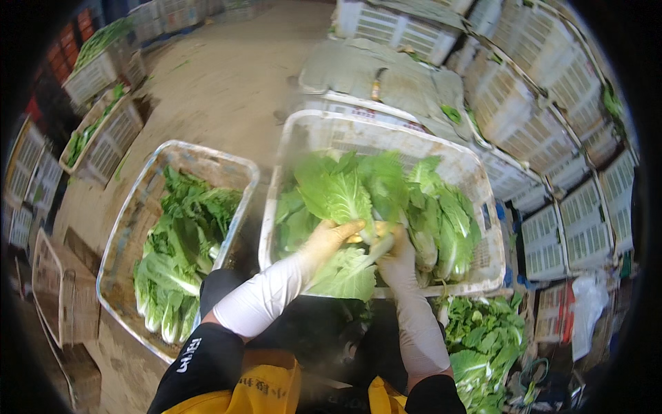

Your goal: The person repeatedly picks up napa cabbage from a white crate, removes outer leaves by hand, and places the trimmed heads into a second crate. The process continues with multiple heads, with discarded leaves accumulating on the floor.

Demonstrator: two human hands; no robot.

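Both hands wear pale gloves and meet over a white plastic crate [305,120] of leafy green cabbages. My left hand [333,240] grips the pale stem end of a cabbage [336,194], whose leaves spread away from me. My right hand [394,248] is closed around the stalk of a leaf [347,277] that hangs towards me over the crate's near rim. More cabbages [447,227] lie on the right side of the same crate. To the left, a second crate [121,222], dirty inside, holds several cabbages [173,269]. Parts of the fingers are hidden by stalks.
A heap of leaves [486,346] lies at the lower right. Behind the crate, a knife [377,85] rests on a grey cloth cover [414,80]. Stacked white crates [543,129] stand along the right. More crates with greens [106,134] stand on the floor at the left.
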